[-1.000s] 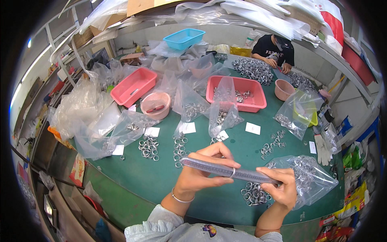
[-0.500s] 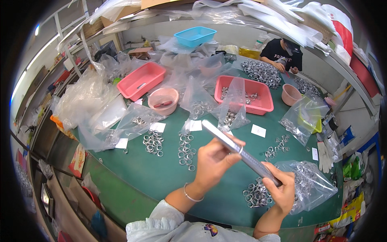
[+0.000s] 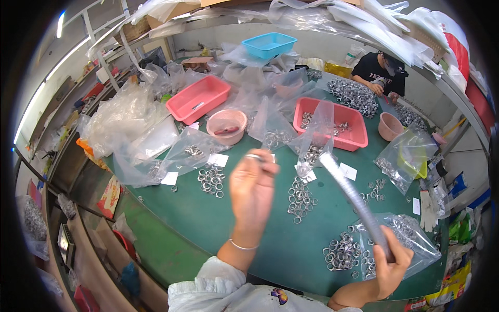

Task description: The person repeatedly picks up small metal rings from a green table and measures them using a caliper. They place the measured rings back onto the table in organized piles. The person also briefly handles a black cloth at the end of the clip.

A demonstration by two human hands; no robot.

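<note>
Where bags crowd pink tubs, left hand pinches a ring, right hand grips a rod.

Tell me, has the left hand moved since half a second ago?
Yes: the left hand moved left and somewhat forward, closer to the round pink bowl.

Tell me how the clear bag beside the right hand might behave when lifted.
The bag would probably sag, since its plastic looks thin and creased. It may feel heavy for its size, given the many metal rings inside. They would likely shift, being loosely heaped.
</note>
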